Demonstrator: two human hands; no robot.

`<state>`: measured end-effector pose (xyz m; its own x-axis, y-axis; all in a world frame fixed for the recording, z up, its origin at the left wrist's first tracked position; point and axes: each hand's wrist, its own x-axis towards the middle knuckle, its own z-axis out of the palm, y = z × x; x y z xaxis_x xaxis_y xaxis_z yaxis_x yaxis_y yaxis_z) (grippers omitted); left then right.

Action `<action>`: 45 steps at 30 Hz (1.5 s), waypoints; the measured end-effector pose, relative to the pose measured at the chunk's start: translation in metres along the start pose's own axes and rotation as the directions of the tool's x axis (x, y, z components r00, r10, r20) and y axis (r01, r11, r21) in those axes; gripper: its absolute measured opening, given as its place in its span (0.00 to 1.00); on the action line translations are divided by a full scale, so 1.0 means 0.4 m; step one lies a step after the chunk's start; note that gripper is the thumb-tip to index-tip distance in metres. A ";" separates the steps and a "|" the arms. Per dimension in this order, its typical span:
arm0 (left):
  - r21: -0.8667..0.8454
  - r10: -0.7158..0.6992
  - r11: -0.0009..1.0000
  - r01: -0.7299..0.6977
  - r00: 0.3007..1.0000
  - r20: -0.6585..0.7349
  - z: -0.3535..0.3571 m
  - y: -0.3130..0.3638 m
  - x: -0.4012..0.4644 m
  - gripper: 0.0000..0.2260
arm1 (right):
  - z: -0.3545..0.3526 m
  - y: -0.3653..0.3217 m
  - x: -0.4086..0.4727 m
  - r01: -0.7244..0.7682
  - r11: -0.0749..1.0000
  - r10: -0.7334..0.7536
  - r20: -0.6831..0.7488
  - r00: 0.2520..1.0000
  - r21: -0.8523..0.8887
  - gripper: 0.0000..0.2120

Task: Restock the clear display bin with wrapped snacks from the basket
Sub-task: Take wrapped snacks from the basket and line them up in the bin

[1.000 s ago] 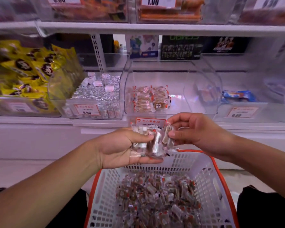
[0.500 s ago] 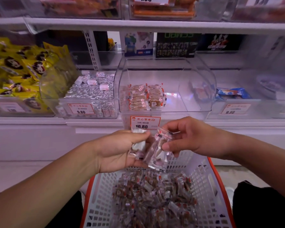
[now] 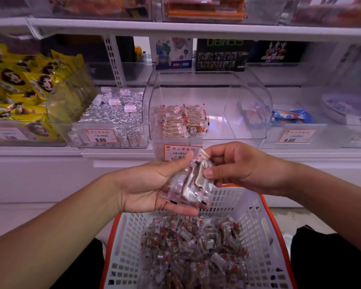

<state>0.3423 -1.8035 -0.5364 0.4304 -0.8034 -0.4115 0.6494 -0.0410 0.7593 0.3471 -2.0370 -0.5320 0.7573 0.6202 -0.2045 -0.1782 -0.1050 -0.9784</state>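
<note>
Since the earlier frame, the small stack of clear crinkled snack wrappers (image 3: 188, 184) is seen spread flatter across the left hand (image 3: 152, 186), and the right hand (image 3: 244, 165) has been lifted slightly, its pinch now at the upper right edge of the stack. The left hand is turned palm-up, fingers loosely curled beneath the packets and thumb laid on top. The right thumb and forefinger are closed narrowly on one wrapper edge. The packets are held above the far rim of the white perforated plastic basket with orange rim (image 3: 256, 226), in which a loose heap of glossy brown-filled wrapped snacks (image 3: 194, 253) is contained. The curved transparent plastic display bin (image 3: 238, 97) stands on the shelf directly behind the hands; two neat rows of wrapped snacks are stacked at its left front. The bin's price label (image 3: 175, 151) is partly covered by the fingers. The count of held packets cannot be made out. The basket's near edge is cut off.
</note>
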 end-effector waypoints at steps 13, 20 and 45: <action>0.058 0.011 0.998 -0.002 0.989 -0.146 0.010 0.000 0.008 0.26 | 0.014 0.019 0.016 0.013 0.998 -0.007 -0.094 0.996 0.065 0.16; 0.117 0.067 0.993 -0.021 0.912 -0.404 0.022 -0.025 0.034 0.31 | 0.045 0.032 0.012 0.031 0.994 -0.054 -0.228 0.972 -0.105 0.27; -0.039 0.166 0.971 -0.237 0.780 -0.603 0.052 -0.034 0.067 0.37 | 0.127 0.040 0.016 0.063 0.755 -0.347 -0.315 0.883 -0.652 0.36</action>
<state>0.3319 -1.8367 -0.5474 0.8218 -0.2758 -0.4986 0.5528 0.1742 0.8149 0.3173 -1.9952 -0.5475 0.9289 0.3391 0.1486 0.3233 -0.5472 -0.7720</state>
